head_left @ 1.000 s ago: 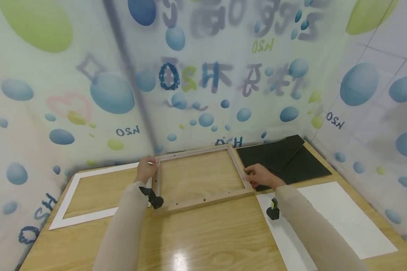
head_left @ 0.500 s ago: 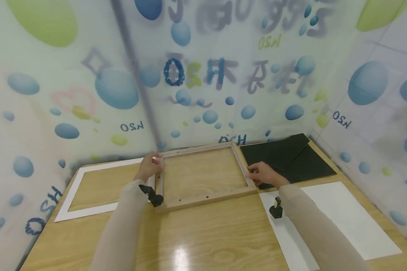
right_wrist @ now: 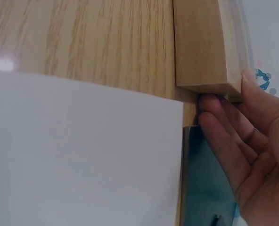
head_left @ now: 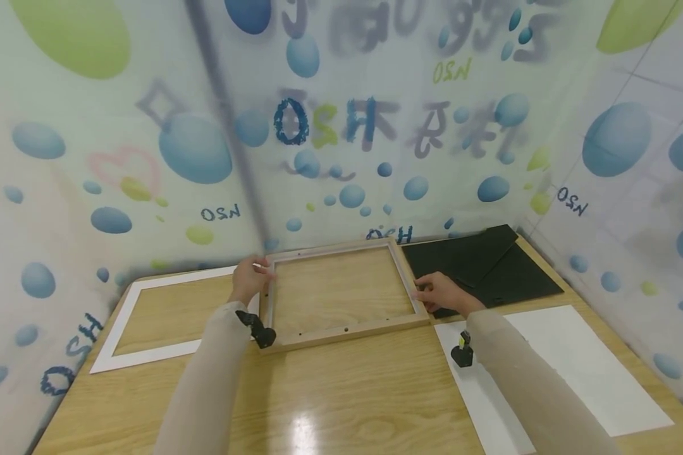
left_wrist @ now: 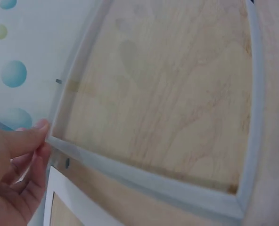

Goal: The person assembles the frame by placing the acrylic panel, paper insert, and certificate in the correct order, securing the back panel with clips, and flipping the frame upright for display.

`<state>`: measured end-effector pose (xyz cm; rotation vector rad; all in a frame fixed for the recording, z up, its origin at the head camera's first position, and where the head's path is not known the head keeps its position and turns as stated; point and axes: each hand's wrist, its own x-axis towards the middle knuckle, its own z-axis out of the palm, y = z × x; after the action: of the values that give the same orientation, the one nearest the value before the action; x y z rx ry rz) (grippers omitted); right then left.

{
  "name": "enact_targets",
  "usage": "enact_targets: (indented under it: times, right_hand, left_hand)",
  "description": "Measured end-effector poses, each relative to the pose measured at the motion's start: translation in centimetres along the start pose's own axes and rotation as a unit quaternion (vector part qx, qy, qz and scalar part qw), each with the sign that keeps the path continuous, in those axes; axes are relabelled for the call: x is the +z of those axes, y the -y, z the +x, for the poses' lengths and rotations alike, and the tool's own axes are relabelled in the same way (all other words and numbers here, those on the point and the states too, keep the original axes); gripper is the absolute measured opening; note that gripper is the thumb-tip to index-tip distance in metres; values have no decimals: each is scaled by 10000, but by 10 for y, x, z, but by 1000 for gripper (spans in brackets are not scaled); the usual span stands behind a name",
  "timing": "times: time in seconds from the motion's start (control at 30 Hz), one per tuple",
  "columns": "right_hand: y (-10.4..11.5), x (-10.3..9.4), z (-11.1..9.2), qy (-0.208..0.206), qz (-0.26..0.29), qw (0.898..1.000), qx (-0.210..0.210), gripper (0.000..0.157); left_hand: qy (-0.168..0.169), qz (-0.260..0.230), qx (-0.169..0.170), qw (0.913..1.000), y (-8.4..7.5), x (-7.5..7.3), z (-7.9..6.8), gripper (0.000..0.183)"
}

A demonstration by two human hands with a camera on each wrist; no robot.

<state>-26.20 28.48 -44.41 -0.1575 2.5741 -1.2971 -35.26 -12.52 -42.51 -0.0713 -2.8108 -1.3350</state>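
A pale wooden picture frame (head_left: 330,337) lies near the back of the table. Small dark clips dot its rails, and blurry wall dots are reflected inside it in the left wrist view, as in a clear pane. My left hand (head_left: 250,278) pinches the far left corner of the frame, thumb and fingertips close together at the pale inner strip (left_wrist: 149,174). At the opposite side, my right hand (head_left: 441,292) grips the right rail. In the right wrist view its thumb (right_wrist: 257,96) lies along the rail's inner side, with the fingers curled by the end of the wood.
Left of the frame, a white mat border (head_left: 148,362) lies flat, its inner edge by my left wrist. A black backing board (head_left: 523,272) with a folding stand lies to the right. Nearer, a white sheet (head_left: 592,373) lies partly under my right forearm. A patterned curtain (head_left: 341,208) hangs behind.
The head view has shifted slightly. My left fingers have moved a little at the frame's left corner, extending further over its edge. My right hand keeps its grip, and the frame looks still.
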Motion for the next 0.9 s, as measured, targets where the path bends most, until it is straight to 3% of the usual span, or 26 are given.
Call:
enact_targets:
  times: [0.27, 0.43, 0.67, 0.9]
  right_hand:
    - [1, 0, 0, -72, 42, 9999, 85, 50]
    - [-1, 2, 2, -53, 58, 9999, 97, 51]
    - [-1, 3, 1, -46, 45, 10000, 70, 50]
    - [1, 1, 0, -66, 19, 10000, 62, 50]
  left_hand:
    - [708, 49, -106, 9974, -7, -7, -2, 25]
    - [582, 114, -286, 9978, -9, -3, -4, 26]
    - [120, 340, -19, 9993, -5, 0, -7, 21]
    - [484, 29, 94, 9988, -3, -5, -9, 28]
